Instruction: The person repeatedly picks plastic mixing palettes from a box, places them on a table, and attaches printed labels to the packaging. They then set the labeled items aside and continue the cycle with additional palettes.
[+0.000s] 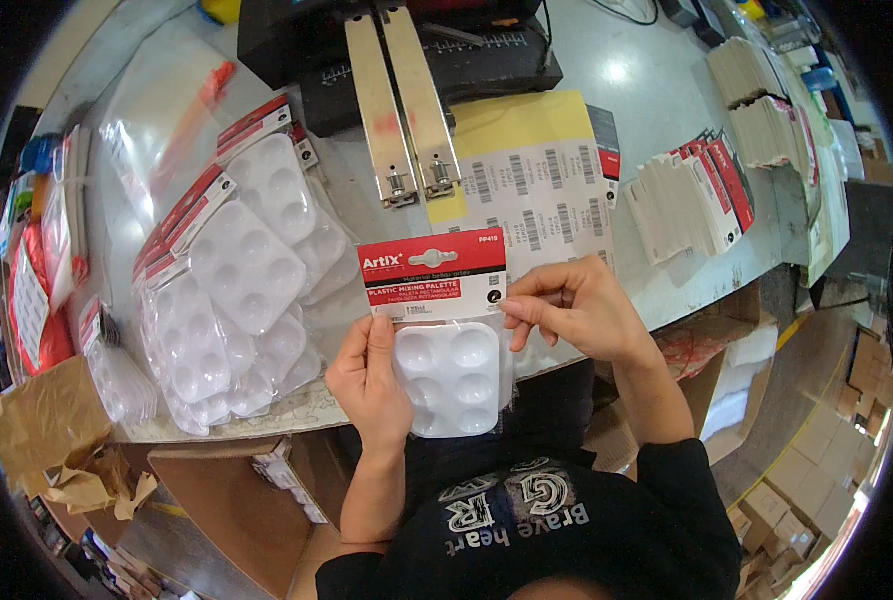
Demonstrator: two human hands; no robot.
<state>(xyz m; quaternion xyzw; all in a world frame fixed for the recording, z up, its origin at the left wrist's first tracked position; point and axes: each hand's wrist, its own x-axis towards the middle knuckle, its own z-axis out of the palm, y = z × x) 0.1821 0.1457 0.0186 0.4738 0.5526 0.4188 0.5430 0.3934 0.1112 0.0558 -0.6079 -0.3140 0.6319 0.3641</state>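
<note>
In front of me, at the table's near edge, is a white plastic paint palette (450, 380) with round wells, in a clear bag under a red, black and white header card (433, 272). My left hand (374, 385) grips this package at its left side, thumb on the card's lower left corner. At the card's lower right corner, my right hand (585, 312) has thumb and forefinger pinched together on the edge. Just beyond the card lies a sheet of white barcode labels (532, 200) with a yellow part at its far end.
A black machine (317, 95) with two long metal arms (399, 110) stands at the back. Bagged palettes (242, 275) lie piled on the left, near clear plastic bags (152, 125). Folded header cards (682, 205) stand on the right. Cardboard boxes (232, 510) are below the table.
</note>
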